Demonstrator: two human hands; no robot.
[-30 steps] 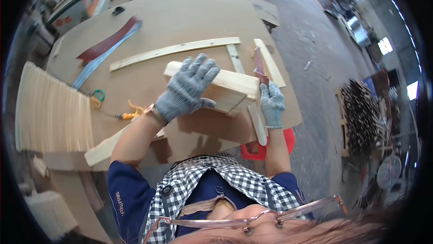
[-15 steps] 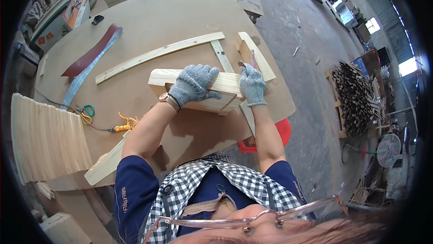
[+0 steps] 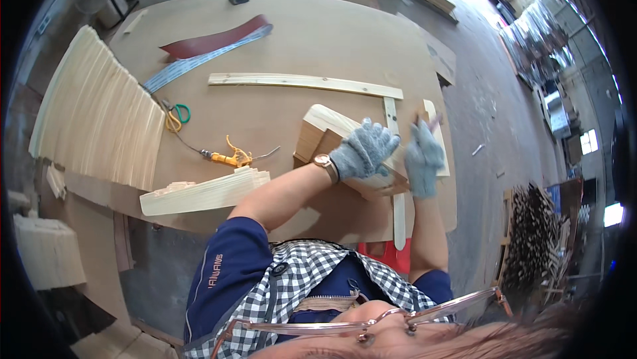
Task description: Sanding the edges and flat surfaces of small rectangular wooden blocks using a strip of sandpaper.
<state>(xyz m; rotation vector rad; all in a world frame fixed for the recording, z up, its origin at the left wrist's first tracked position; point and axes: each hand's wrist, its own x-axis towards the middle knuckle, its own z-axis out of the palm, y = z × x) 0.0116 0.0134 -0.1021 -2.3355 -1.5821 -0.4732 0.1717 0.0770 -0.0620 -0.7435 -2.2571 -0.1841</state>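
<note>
My left hand (image 3: pixel 366 148), in a grey knitted glove, wraps over the top of a bundle of pale wooden pieces (image 3: pixel 325 120) standing tilted on the table. Its thumb presses the near side. Beside the bundle's right end is my right hand (image 3: pixel 424 156), also gloved, with its fingers closed around a thin brownish thing that only partly shows above them. The right hand is smeared by motion, so whether it touches the wood cannot be told. Just beyond it lies a pale wooden piece (image 3: pixel 443 153). A flat wooden strip (image 3: pixel 399 219) sticks out over the near table edge.
On the brown table (image 3: pixel 265 113) lie a long wooden strip (image 3: pixel 305 81), a dark red sanding belt (image 3: pixel 219 40), scissors (image 3: pixel 179 115) and a yellow air blow gun (image 3: pixel 232 158). Stacked thin boards (image 3: pixel 99 107) stand at left, near loose slats (image 3: pixel 206 193). Something red (image 3: pixel 391 253) sits below the table edge.
The view has swung, so the table things appear further right. The bundle now slopes down toward the right, with my left hand still on it. My right hand has moved nearer along its end.
</note>
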